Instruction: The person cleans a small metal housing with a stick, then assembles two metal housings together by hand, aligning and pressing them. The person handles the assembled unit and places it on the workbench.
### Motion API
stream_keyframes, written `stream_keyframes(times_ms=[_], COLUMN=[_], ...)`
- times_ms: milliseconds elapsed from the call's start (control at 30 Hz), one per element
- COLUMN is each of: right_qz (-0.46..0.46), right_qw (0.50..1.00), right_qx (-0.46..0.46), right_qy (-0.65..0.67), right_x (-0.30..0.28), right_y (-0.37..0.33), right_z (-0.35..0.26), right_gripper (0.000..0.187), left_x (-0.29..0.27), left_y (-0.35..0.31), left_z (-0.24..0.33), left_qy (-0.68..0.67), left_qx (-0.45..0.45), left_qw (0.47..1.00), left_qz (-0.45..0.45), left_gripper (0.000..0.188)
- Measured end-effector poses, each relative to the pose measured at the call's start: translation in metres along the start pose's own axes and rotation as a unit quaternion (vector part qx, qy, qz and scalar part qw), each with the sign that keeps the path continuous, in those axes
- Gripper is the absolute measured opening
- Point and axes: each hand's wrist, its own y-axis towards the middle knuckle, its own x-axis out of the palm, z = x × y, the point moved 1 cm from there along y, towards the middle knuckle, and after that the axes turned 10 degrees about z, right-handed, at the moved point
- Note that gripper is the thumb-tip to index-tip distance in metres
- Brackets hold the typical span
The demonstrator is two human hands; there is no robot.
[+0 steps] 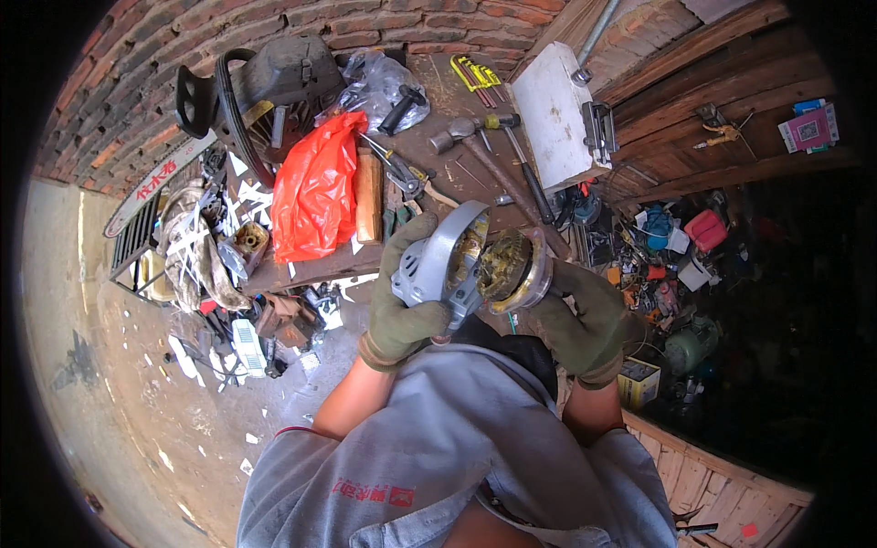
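A: Where are the two pieces, going by the red plastic bag (318, 187) on the tabletop (443, 105)?

B: Both are right of the bag and nearer the wearer, held up in gloves. The grey metal housing (422, 274) is closer to it; the gear assembly (504, 263) is farther right.

A: And the fingers?

B: The left hand (393, 321) has its fingers wrapped round the housing's bag-side wall, thumb along the near part. The right hand (589, 315) grasps the assembly's outer rim from the side away from the bag; some of those fingertips are hidden.

A: How would they handle?

B: I'd expect stiff, fairly weighty metal, hardly fragile. The grease on the teeth looks slippery, so I'd take the housing by its dry outer wall and the assembly by its rim.

A: Which way do they point?

B: The housing's greasy mouth faces away from the bag, toward the gear. Its long axis seems to run from near the wearer outward, the far end leaning away from the bag. The toothed face tilts upward and bagward. Whether the pieces touch, I can't tell.
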Motion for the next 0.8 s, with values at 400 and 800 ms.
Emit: stream_keyframes(times_ms=[400,800], right_qz=[-0.014,-0.022], right_qw=[1.000,0.996], right_qx=[0.020,-0.040], right_qy=[-0.012,-0.079], right_x=[0.001,0.000], right_y=[0.006,0.009], right_z=[-0.002,0.006], right_gripper=[0.029,0.031], left_x=[0.002,-0.001], left_y=[0.005,0.009], left_z=[-0.003,-0.008], left_qy=[-0.028,0.026], left_qx=[0.004,0.013], left_qw=[0.999,0.999], left_qz=[-0.023,-0.029], left_gripper=[0.105,0.105])
